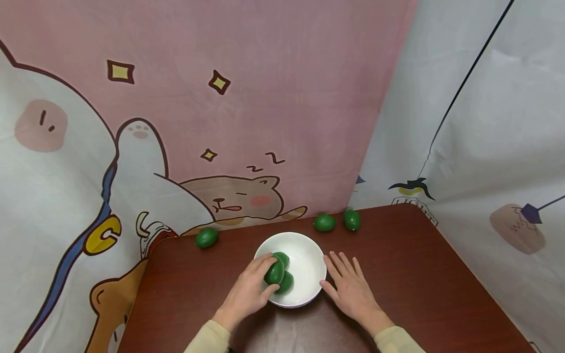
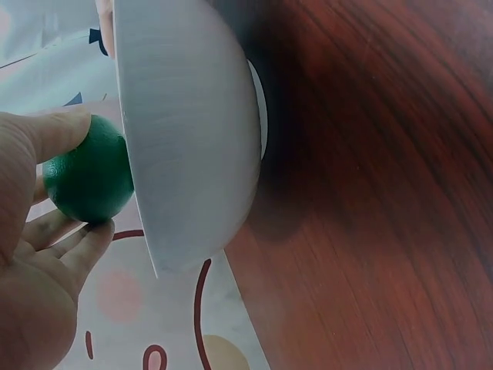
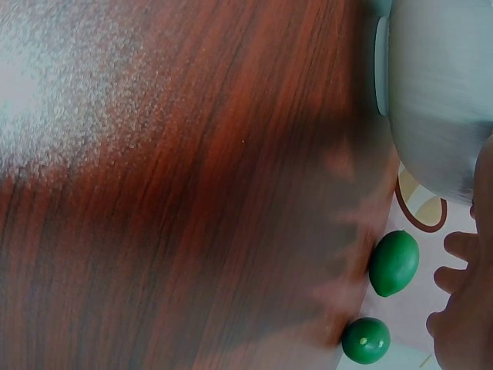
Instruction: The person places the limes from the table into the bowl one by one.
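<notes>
The left hand (image 1: 250, 290) is gripping a green fruit (image 1: 274, 272), its thumb on one side and its fingers curling round the other. The held fruit is hanging over the left part of a white bowl (image 1: 311, 264); the left wrist view is showing it right at the rim. The right hand (image 1: 351, 292) is holding nothing; its fingers are stretching out straight and slightly apart, the thumb and index fingertip lying at the bowl's right rim, though I cannot tell whether they are touching it.

Inside the bowl, an upper green fruit (image 1: 283, 257) and a lower green fruit (image 1: 286, 283) are lying on the left side, partly hidden by the held one. The bowl is standing upright on a dark reddish-brown table (image 1: 410, 264). Near the table's far edge, a lone green fruit (image 1: 206, 238) is lying to the bowl's left, while a pair of green fruits (image 1: 324, 223) is resting beyond the bowl to its right, just beside each other. Behind the table, a pink-and-white cartoon cloth (image 1: 287, 108) is hanging. Pale yellow sleeves (image 1: 209, 339) are covering both forearms.
</notes>
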`<state>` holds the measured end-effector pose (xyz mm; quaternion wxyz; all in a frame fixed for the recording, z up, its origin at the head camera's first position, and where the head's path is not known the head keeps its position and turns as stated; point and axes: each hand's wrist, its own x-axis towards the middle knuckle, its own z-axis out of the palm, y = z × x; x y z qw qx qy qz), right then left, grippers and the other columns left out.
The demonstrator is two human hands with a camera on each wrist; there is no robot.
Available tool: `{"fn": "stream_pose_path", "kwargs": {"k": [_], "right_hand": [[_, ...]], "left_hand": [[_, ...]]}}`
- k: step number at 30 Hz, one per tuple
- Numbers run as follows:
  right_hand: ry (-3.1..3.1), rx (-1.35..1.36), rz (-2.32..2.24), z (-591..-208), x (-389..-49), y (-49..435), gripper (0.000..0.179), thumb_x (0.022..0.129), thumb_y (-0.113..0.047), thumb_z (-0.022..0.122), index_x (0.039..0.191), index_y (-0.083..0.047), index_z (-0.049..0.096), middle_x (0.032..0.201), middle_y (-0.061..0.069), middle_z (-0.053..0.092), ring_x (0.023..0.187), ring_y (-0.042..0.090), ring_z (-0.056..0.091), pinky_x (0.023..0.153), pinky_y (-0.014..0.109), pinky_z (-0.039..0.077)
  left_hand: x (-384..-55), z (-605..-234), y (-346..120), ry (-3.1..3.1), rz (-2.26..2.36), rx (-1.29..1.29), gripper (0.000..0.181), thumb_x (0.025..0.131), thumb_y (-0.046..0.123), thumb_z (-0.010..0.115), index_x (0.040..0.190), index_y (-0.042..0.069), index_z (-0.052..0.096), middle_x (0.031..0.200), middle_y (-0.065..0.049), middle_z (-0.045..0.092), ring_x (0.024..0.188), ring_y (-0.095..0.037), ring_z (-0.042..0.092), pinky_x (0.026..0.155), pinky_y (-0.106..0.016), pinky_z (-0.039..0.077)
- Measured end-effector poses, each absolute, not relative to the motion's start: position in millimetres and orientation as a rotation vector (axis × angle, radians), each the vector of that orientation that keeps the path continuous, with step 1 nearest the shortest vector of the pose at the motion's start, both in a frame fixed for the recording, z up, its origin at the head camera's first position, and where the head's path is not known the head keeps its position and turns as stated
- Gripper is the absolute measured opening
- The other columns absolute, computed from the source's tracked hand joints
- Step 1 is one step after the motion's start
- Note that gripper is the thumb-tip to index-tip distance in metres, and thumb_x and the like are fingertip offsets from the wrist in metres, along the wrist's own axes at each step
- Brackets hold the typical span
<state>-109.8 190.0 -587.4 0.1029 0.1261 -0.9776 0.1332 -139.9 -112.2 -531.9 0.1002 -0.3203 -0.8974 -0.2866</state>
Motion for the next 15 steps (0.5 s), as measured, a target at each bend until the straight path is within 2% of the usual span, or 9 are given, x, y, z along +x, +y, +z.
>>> {"fn": "stream_pose_path", "kwargs": {"k": [8, 15], "right_hand": [[-2.925, 0.359, 0.405, -588.1, -109.7, 190.9, 0.069, 0.102, -0.050, 0.058, 0.158, -0.012, 0.043, 0.162, 0.015, 0.041, 0.152, 0.038, 0.032, 0.124, 0.061, 0.013], [-2.925, 0.365, 0.399, -589.4, -109.8, 191.1, 0.070, 0.102, -0.050, 0.058, 0.159, -0.013, 0.043, 0.162, 0.015, 0.041, 0.151, 0.039, 0.034, 0.124, 0.061, 0.013]], "left_hand": [[-137.6, -532.2, -105.4, -2.654, -0.801, -0.977, 0.064, 0.080, 0.021, 0.090, 0.136, 0.010, 0.061, 0.142, -0.011, 0.061, 0.130, -0.025, 0.059, 0.102, -0.044, 0.053], [-135.1, -532.1, -99.0, -2.696, -0.781, -0.994, 0.060, 0.084, 0.024, 0.088, 0.137, 0.012, 0.061, 0.144, -0.011, 0.060, 0.130, -0.025, 0.060, 0.102, -0.045, 0.054]]}}
